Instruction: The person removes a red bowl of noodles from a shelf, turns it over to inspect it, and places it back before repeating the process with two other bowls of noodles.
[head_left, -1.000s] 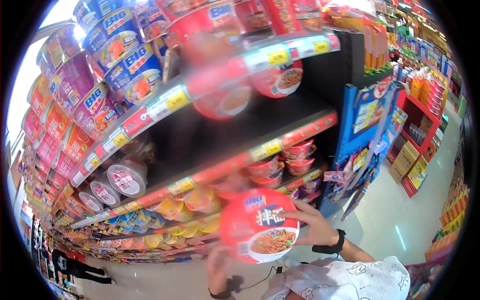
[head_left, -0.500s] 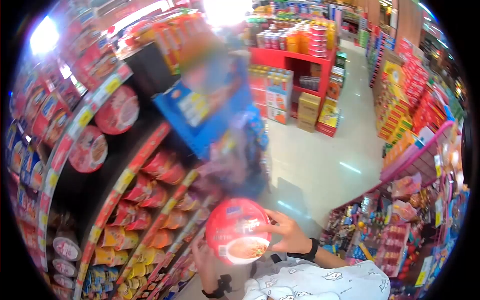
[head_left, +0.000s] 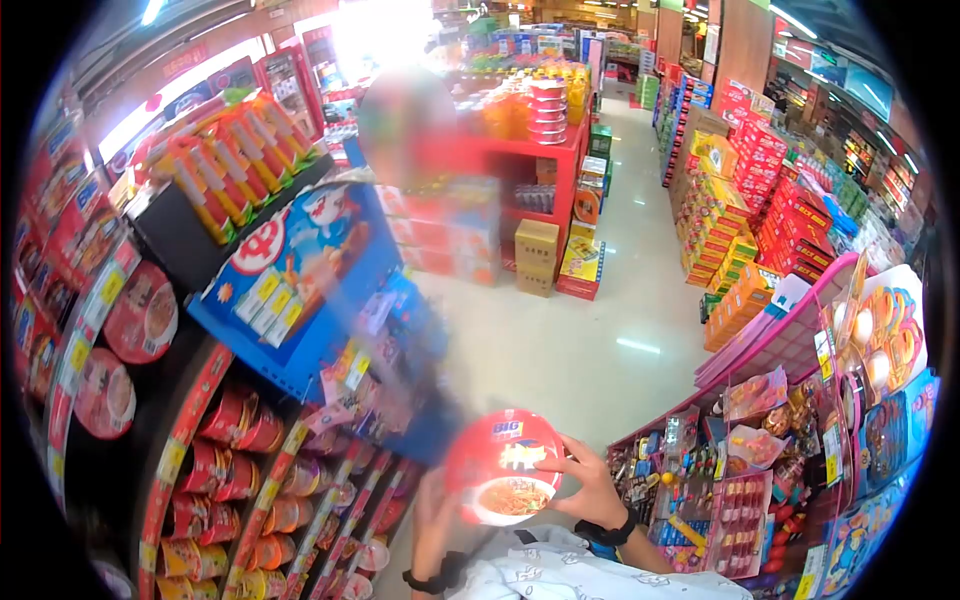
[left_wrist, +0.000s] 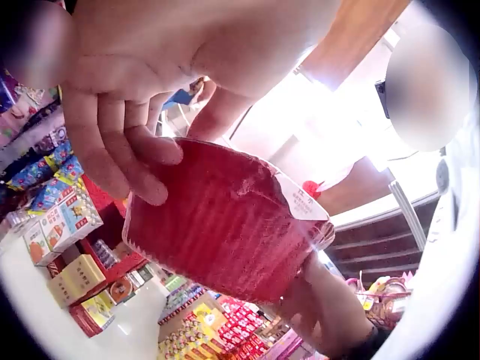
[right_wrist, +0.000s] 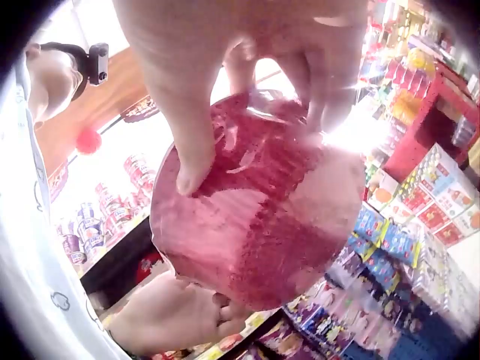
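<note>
A red instant noodle bowl (head_left: pixel 507 468) is held low in front of the body, its lid with a noodle picture facing up toward the head camera. On its left side my left hand (head_left: pixel 432 512) grips it, fingers curled at the wall of the bowl (left_wrist: pixel 217 217) in the left wrist view. My right hand (head_left: pixel 588 486) holds the opposite side, with fingers over the lid's edge. In the right wrist view, the right thumb (right_wrist: pixel 193 161) lies along the bowl's red wrapped surface (right_wrist: pixel 262 225), and the left hand (right_wrist: pixel 180 313) shows at its far side.
Shelves of noodle bowls (head_left: pixel 215 470) stand close on the left, beside a blue display rack (head_left: pixel 300 290). A pink wire rack (head_left: pixel 770 330) of small goods is near on the right. Between them runs a pale tiled aisle (head_left: pixel 600 340), with a red stand (head_left: pixel 575 160) and stacked cartons farther off.
The head view has swung right, from the noodle shelves toward the aisle. The noodle bowl has stayed between both hands.
</note>
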